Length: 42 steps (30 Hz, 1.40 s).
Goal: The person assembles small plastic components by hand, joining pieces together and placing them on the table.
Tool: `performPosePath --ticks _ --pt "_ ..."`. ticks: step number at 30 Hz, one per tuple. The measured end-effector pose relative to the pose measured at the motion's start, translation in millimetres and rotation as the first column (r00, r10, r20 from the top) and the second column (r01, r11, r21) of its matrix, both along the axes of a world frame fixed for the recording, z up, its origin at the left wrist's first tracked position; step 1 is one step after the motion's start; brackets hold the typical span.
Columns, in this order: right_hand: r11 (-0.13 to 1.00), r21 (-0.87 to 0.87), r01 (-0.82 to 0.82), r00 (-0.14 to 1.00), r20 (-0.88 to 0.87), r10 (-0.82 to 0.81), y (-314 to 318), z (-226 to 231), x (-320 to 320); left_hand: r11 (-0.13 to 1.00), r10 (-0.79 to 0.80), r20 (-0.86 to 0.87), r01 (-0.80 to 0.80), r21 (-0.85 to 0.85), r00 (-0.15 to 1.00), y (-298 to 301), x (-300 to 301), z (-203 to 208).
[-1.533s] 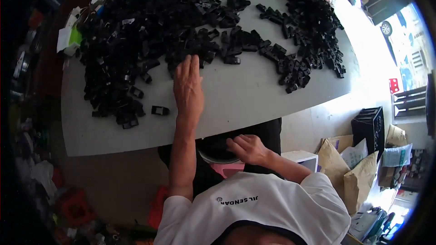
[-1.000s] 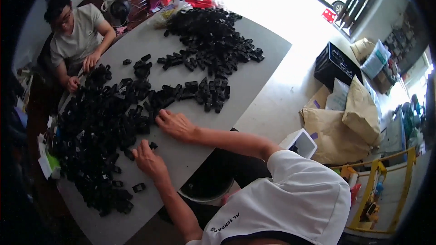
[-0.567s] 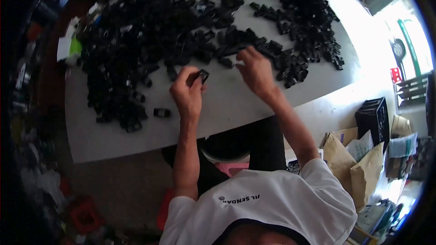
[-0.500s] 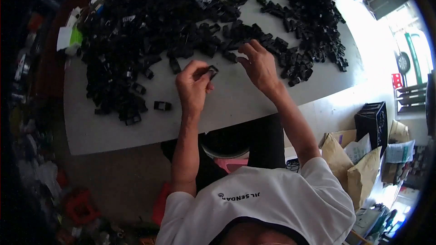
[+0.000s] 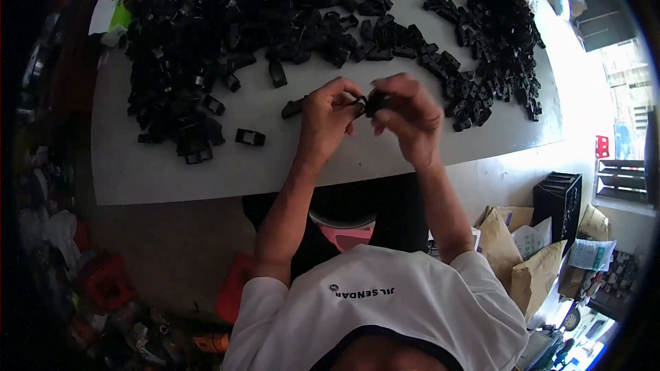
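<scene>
Above the near half of the table, my left hand (image 5: 327, 118) pinches a small black plastic part (image 5: 360, 101) with an open, frame-like end. Close on its right, my right hand (image 5: 414, 118) grips a dark plastic piece (image 5: 375, 104) at that end; motion blurs its fingers. Whether the two pieces are joined cannot be made out. On the tabletop beside my left hand lies a black part (image 5: 293, 108). Farther left rests a single rectangular black part (image 5: 250, 137) with a pale opening.
A large heap of black plastic parts (image 5: 206, 48) covers the table's left and middle. Smaller black parts form a second pile (image 5: 491, 48) at the right. Brown paper sacks (image 5: 540, 275) and a black crate (image 5: 558, 196) stand on the floor at right; a red crate (image 5: 108, 282) sits at lower left.
My right hand has come from the edge of the parts to meet my left hand, and now holds a dark piece. My left hand has shifted rightward with its part.
</scene>
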State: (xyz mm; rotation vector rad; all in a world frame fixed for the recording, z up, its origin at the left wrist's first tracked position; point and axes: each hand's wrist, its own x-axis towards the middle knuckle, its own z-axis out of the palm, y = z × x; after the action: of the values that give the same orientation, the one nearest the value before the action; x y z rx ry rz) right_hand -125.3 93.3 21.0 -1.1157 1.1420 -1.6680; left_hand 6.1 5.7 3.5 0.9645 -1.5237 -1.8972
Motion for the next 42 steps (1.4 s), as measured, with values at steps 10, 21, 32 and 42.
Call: performPosePath --ticks 10,21,32,42 --pt "0.999 0.023 0.030 0.999 0.042 -0.031 0.2 -14.2 -4.5 0.975 -0.088 -0.324 0.149 0.167 0.942 -2.9 8.6 5.7" --pt "0.961 -0.068 0.269 0.885 -0.377 -0.274 2.1 -27.7 -2.3 0.946 -0.208 -0.301 0.270 0.182 0.931 -7.5 8.2 -6.7" --pt "0.946 0.186 0.265 0.854 -0.501 -0.141 12.5 -13.8 -2.6 0.992 -0.071 -0.306 0.099 0.077 0.949 6.5 3.0 0.4" --pt "0.935 0.132 0.329 0.783 -0.592 -0.192 42.5 -14.6 17.5 0.879 -0.104 0.046 0.113 -0.462 0.994 -1.6 28.6 11.3"
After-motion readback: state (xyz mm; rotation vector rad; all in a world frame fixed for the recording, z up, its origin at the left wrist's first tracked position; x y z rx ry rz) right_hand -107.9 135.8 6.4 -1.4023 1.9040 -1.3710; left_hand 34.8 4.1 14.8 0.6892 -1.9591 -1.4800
